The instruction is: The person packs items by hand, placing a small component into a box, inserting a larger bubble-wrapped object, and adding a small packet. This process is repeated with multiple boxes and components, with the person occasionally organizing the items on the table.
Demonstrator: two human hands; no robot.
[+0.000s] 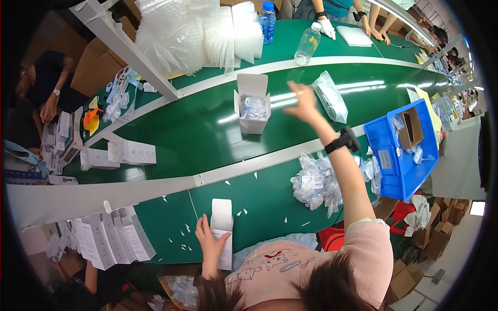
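My left hand (210,242), fingers apart, is beside a narrow white box (223,249) with its flap raised at the table's near edge. Its thumb overlaps the box; whether it presses on it I cannot tell. Stretched out over the green conveyor, my right hand (302,101) is empty, with its fingers spread. It hovers between an open white carton (252,126) and a bubble-wrapped packet (330,97). Clear plastic-bagged items (253,108) sit inside that carton. A black watch is on my right wrist.
Clear bagged parts (316,181) are heaped beside a blue bin (381,158) on the right. White boxes (111,238) stand in a row at left; two more (132,151) lie on the conveyor. Bottles (308,45) and bubble-wrap stacks (176,36) line the far side, with co-workers beyond.
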